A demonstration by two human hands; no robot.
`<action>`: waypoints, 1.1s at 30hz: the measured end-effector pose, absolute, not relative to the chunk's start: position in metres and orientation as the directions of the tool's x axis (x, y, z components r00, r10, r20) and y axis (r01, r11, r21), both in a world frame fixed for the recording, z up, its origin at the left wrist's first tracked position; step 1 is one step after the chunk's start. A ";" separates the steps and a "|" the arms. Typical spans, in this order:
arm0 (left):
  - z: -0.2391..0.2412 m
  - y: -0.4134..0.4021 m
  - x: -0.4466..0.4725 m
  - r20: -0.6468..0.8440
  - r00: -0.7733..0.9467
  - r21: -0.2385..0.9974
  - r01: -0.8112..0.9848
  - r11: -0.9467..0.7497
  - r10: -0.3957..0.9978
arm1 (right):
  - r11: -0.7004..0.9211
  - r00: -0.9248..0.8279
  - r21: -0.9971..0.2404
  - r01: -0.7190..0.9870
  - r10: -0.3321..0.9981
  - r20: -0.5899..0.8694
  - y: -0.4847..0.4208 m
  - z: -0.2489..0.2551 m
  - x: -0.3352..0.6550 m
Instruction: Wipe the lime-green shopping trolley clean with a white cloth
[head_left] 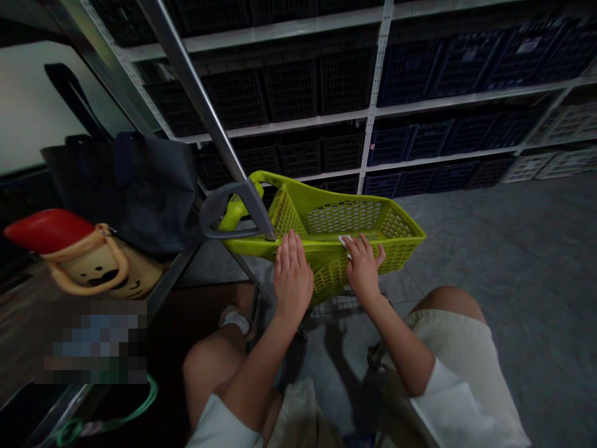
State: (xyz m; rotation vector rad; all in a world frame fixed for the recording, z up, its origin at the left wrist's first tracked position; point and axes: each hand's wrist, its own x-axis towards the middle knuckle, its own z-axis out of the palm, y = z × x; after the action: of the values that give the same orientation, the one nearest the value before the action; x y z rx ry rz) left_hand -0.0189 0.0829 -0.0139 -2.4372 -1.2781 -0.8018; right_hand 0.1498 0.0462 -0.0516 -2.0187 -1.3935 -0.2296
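Observation:
A lime-green plastic shopping cart basket point(405, 252) with perforated walls stands in front of my knees. My left hand point(293, 277) lies on its near rim, fingers stretched out together and nothing seen in them. Farther right along the same rim, my right hand point(364, 267) presses a small white wipe point(344, 239) against the plastic with bent fingers. Part of the wipe is hidden under those fingers. Just left of my left hand, a grey plastic loop point(259, 208) meets the basket's rim. A metal pole point(200, 93) slants up from behind this loop.
White metal shelves point(373, 112) with black crates point(293, 87) and blue crates point(424, 140) line the back. On the left are a dark bag point(153, 186), a red-topped beige pouch with a cartoon face point(135, 267), and a green cord point(135, 404). Grey floor point(527, 261) extends right.

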 end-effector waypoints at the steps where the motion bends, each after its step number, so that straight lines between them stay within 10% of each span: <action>1: -0.014 0.083 -0.019 0.588 0.457 0.011 0.821 -0.572 0.667 | -0.225 0.434 -0.438 0.870 0.771 0.466 0.049 -0.044 0.142; 9: -0.015 0.086 -0.019 0.596 0.443 -0.005 0.836 -0.549 0.669 | 0.019 0.201 -0.454 0.891 0.880 0.431 0.067 -0.010 0.083; 23: -0.013 0.082 -0.018 0.600 0.455 0.005 0.820 -0.572 0.658 | -0.282 0.464 -0.400 0.872 0.737 0.492 0.051 -0.060 0.145; 33: -0.017 0.091 -0.022 0.599 0.438 -0.022 0.846 -0.533 0.671 | 0.168 0.064 -0.411 0.896 0.867 0.494 0.069 -0.015 0.074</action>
State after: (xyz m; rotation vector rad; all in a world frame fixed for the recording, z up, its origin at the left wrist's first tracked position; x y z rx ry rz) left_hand -0.0216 0.0906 -0.0168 -2.3767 -1.2999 -0.7746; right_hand 0.0736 0.0685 -0.0155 -1.6769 -1.7783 -0.0557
